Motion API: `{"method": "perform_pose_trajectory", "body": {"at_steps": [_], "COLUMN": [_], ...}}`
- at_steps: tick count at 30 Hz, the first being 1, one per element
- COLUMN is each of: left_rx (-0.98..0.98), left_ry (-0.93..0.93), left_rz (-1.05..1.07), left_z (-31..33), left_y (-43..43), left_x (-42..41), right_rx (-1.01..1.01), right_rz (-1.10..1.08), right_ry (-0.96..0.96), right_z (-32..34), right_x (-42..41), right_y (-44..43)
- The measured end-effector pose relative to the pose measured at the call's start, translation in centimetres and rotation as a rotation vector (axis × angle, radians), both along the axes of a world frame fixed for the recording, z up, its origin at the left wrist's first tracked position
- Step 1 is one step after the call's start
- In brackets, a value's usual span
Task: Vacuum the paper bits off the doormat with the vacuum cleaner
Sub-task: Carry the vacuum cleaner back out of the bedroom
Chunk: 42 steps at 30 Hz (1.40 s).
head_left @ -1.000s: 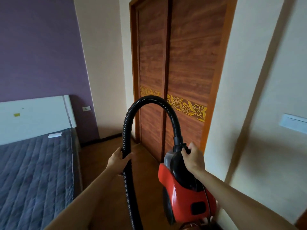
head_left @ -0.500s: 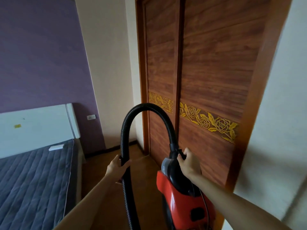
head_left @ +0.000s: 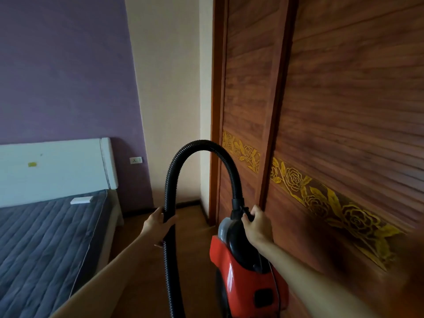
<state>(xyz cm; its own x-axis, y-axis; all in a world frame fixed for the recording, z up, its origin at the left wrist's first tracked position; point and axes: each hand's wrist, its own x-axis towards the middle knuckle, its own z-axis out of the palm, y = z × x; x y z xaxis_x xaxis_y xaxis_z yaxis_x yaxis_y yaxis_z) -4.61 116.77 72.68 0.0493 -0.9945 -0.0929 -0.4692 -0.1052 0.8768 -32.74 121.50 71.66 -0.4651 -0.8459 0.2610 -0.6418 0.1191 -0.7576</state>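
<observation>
A red and black canister vacuum cleaner hangs in the air at lower centre. My right hand grips its black carry handle at the top. Its black ribbed hose arches up from the body and drops down on the left. My left hand holds the hanging part of the hose. The hose's lower end runs out of the bottom of the view. No doormat and no paper bits are in sight.
A tall wooden wardrobe with gold rose carving fills the right side, close to the vacuum. A bed with a grey quilted mattress and white headboard stands on the left. Brown wooden floor runs between them.
The view has moved forward and turned left, so the wardrobe now fills the right side and the cream wall is gone. Both hands keep their grips on hose and handle.
</observation>
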Motion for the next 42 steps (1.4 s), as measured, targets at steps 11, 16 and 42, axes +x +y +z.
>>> {"method": "perform_pose_trajectory", "body": {"at_steps": [11, 16, 42], "left_rx": [-0.070, -0.033, -0.028], "left_ry": [-0.097, -0.066, -0.035], "left_rz": [0.173, 0.202, 0.177], "left_z": [-0.9, -1.2, -7.2], "left_y": [-13.5, -18.9, -60.0], "left_x": [-3.7, -3.7, 4.8], "right_rx": [0.026, 0.017, 0.017], "right_rz": [0.145, 0.170, 0.128], "right_ry": [0.003, 0.026, -0.010], "right_z": [-0.2, -0.9, -3.4], "right_x": [-3.9, -3.7, 4.7], "right_y": [-17.7, -24.3, -64.6]}}
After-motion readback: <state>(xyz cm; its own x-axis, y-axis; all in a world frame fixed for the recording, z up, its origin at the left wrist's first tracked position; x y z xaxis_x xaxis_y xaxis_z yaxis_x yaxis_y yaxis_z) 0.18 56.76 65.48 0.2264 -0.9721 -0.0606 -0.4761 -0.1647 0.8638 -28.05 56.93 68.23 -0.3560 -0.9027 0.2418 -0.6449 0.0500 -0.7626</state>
